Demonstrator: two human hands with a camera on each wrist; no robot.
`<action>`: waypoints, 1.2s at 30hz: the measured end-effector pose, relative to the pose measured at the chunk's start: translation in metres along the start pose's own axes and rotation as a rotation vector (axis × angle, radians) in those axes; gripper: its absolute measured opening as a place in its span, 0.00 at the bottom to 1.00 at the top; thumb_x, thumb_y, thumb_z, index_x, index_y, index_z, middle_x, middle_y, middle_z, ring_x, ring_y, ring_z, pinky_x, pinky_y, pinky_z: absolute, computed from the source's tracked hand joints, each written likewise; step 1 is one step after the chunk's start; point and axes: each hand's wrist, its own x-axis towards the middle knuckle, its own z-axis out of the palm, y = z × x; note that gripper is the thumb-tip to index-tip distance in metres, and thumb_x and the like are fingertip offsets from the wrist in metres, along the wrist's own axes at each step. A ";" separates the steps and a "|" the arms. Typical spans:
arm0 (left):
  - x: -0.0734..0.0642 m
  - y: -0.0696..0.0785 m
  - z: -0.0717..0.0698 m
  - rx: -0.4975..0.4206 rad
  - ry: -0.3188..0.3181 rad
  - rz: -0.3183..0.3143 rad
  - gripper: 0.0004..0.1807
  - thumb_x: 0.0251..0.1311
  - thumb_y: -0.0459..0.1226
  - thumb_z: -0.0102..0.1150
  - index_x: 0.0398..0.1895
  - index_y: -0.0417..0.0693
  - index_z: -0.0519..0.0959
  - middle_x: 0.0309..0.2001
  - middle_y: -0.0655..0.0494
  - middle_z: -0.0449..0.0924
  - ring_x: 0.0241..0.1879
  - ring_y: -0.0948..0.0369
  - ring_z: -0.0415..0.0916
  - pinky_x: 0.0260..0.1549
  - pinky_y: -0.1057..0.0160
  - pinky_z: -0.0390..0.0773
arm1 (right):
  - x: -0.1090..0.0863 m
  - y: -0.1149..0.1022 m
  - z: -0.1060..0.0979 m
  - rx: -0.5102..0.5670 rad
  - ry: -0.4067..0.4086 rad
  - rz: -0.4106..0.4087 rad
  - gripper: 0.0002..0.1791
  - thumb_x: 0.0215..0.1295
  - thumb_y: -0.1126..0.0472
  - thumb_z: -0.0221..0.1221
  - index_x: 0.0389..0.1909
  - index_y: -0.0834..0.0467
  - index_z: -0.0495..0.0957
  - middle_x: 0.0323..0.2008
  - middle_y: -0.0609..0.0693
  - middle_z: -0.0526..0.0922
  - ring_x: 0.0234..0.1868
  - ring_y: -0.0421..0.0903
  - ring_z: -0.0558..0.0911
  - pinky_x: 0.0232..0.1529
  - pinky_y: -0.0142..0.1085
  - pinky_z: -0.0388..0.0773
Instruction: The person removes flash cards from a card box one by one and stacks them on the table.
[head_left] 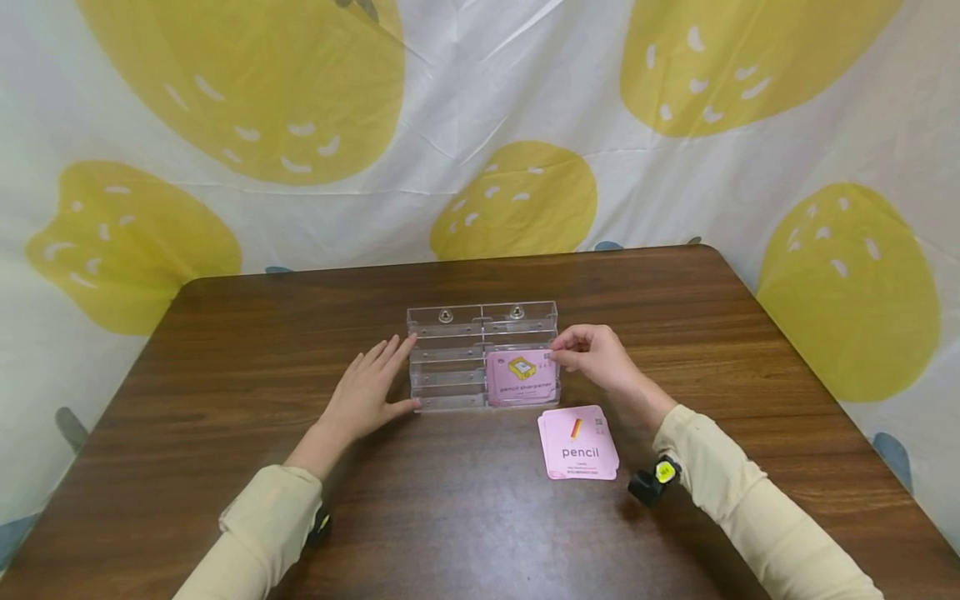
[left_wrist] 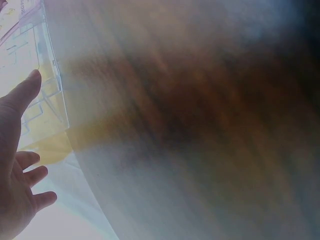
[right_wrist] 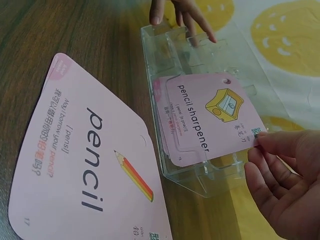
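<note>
A clear plastic card rack with tiered compartments in two columns stands on the table. In its lower right compartment sits a pink pencil sharpener flashcard, another pink card edge showing behind it. My right hand pinches that card's upper right corner between thumb and fingers. My left hand is spread at the rack's left side, fingertips right at its edge. In front of the rack, to the right, a small stack of pink flashcards lies on the table, the pencil card on top.
The brown wood-grain table reaches back to a white curtain printed with large yellow fruit shapes. Dark wrist cameras sit at both sleeves, the right one close beside the card stack.
</note>
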 end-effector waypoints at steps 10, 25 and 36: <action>-0.001 0.000 -0.001 -0.007 0.006 0.000 0.52 0.46 0.54 0.65 0.71 0.52 0.47 0.66 0.39 0.56 0.64 0.44 0.55 0.59 0.40 0.56 | 0.000 0.000 -0.003 0.096 -0.021 0.019 0.08 0.54 0.74 0.59 0.33 0.77 0.76 0.23 0.48 0.80 0.22 0.36 0.76 0.28 0.34 0.78; -0.001 0.000 -0.003 -0.005 -0.011 -0.009 0.52 0.46 0.54 0.64 0.71 0.52 0.47 0.66 0.39 0.56 0.64 0.44 0.55 0.59 0.41 0.55 | 0.001 -0.012 -0.013 0.123 0.009 0.019 0.10 0.55 0.72 0.59 0.35 0.77 0.75 0.23 0.44 0.81 0.25 0.41 0.79 0.30 0.35 0.80; 0.001 0.000 -0.002 -0.013 -0.026 -0.010 0.52 0.47 0.54 0.63 0.71 0.53 0.46 0.66 0.39 0.55 0.64 0.44 0.54 0.60 0.41 0.54 | -0.006 -0.019 -0.027 0.099 0.024 -0.010 0.10 0.56 0.71 0.59 0.35 0.75 0.75 0.26 0.41 0.82 0.29 0.40 0.81 0.32 0.36 0.80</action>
